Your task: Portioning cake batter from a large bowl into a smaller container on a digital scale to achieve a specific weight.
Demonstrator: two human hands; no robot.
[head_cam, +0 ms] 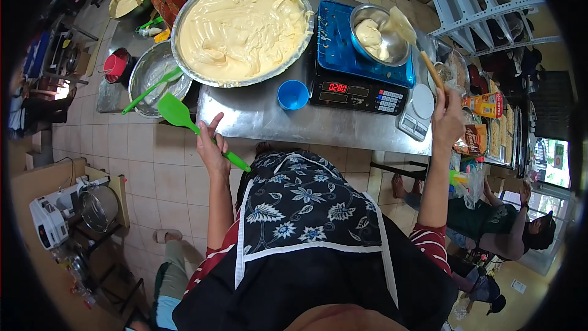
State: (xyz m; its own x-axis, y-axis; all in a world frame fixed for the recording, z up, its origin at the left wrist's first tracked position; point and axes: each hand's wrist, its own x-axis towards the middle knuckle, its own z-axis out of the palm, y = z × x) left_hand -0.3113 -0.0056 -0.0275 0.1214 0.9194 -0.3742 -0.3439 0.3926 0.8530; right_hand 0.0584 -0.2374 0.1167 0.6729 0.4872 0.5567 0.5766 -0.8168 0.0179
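Observation:
My left hand [212, 149] grips a green silicone spatula [177, 112], its blade tilted up beside the table's front edge. In my right hand [448, 119] is the wooden handle of a batter-coated scraper [401, 26], its blade at the right rim of a steel bowl [391, 53]. Inside that bowl lies a lump of pale yellow batter [370, 37]. The bowl stands on the blue tray [333, 32] of a black digital scale [358, 94] with a lit red display. Left of the scale, a very large metal basin [178, 53] is filled with smooth yellow batter [239, 27].
A blue plastic cup [293, 95] and a small white kitchen scale [415, 115] stand near the front edge of the steel table [248, 115]. To the left, a steel bowl [138, 78] holds another green spatula [151, 92]. Packets [471, 140] crowd the right side; other people are nearby.

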